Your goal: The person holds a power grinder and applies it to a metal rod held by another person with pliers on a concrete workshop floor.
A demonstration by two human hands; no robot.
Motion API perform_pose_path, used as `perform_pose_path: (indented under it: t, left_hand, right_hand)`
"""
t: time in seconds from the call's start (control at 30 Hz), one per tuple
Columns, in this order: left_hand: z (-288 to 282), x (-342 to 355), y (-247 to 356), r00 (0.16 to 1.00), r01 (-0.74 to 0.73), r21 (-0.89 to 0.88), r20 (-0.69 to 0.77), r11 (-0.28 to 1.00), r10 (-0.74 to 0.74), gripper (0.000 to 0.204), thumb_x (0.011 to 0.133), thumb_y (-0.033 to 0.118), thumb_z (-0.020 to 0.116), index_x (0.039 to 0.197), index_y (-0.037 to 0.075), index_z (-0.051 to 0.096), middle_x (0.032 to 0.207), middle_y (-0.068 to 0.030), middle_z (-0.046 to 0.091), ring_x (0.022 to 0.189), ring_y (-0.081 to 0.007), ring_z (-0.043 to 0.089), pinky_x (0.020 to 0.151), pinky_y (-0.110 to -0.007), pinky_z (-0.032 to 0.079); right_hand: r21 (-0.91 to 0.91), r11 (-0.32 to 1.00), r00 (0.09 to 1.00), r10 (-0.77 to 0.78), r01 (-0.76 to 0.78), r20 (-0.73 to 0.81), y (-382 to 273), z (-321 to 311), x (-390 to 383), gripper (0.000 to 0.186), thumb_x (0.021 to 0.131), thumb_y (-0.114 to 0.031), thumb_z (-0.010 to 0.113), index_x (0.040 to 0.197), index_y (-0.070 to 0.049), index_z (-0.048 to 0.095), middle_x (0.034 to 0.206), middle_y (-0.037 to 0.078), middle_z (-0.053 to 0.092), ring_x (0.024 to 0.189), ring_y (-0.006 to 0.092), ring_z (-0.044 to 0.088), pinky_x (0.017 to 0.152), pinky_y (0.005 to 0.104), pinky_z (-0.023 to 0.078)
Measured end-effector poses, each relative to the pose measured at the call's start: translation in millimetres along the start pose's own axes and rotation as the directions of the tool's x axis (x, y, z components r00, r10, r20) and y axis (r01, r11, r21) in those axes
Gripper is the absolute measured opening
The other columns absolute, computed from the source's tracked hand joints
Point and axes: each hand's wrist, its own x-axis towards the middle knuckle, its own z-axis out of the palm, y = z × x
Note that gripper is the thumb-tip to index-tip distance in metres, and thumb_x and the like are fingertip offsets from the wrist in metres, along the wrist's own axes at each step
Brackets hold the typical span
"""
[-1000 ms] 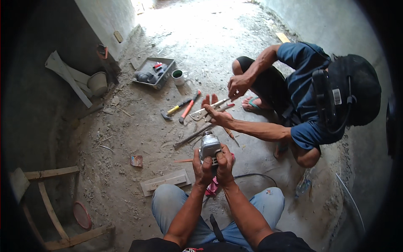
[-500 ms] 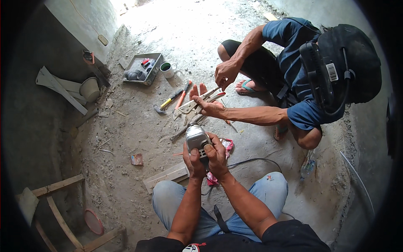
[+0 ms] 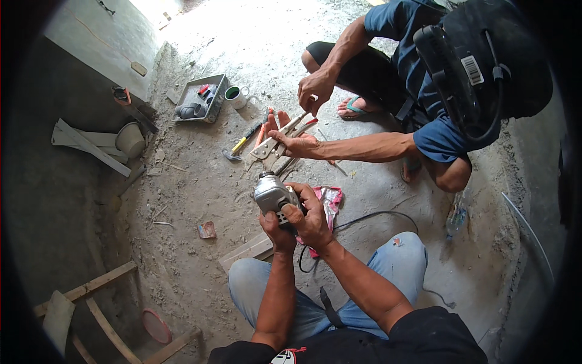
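Observation:
A power tool with a silver metal head, which looks like an angle grinder, is held between my two hands above the floor, its head pointing away from me. My left hand wraps its lower left side. From the right, my right hand closes round the body, thumb on top. Just beyond the tool's head, a co-worker's hand holds locking pliers with pale metal jaws. The co-worker's other hand pinches the far end of their handle.
A claw hammer lies left of the pliers. Farther off are a grey tray and a mug. Near me lie a plank, a pink-and-white wrapper and a black cable. A wooden frame sits at lower left.
My view has shifted a little. The tool's head has tilted slightly left in my hands, and the co-worker's pliers now sit closer beyond it.

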Motion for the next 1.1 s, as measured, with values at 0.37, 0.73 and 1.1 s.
perform_pose_path:
  t: [0.37,0.73,1.1]
  left_hand:
    - [-10,-13,-12,0.991,0.107,-0.263,-0.047,0.959,-0.124,0.079,0.083,0.062,0.048,0.129,-0.001,0.049,0.119,-0.0119,0.057,0.105,-0.0246,0.059,0.091,-0.039,0.048]
    - [-4,-13,-2,0.996,0.067,-0.258,-0.038,0.964,-0.079,0.078,0.082,0.060,0.049,0.131,0.000,0.048,0.117,-0.0122,0.058,0.103,-0.0251,0.060,0.090,-0.040,0.049]
    - [0,-8,-2,0.996,-0.025,-0.162,-0.094,0.987,0.010,0.067,0.083,0.054,0.053,0.119,-0.002,0.058,0.105,-0.0106,0.063,0.090,-0.0205,0.063,0.079,-0.036,0.053]
  right_hand:
    - [-0.243,0.957,0.983,-0.176,0.159,-0.048,-11,9,-1,0.060,0.075,-0.041,0.069,0.114,0.003,0.061,0.106,0.020,0.060,0.101,0.0357,0.057,0.092,0.0449,0.045]
    - [-0.183,0.969,0.982,-0.179,0.166,-0.057,-15,8,-1,0.056,0.074,-0.039,0.069,0.111,0.003,0.061,0.101,0.020,0.059,0.098,0.0338,0.057,0.089,0.0440,0.046]
    - [-0.243,0.959,0.988,-0.155,0.145,-0.023,1,5,1,0.055,0.080,-0.037,0.068,0.118,0.002,0.059,0.109,0.015,0.061,0.096,0.0242,0.060,0.088,0.0361,0.048]
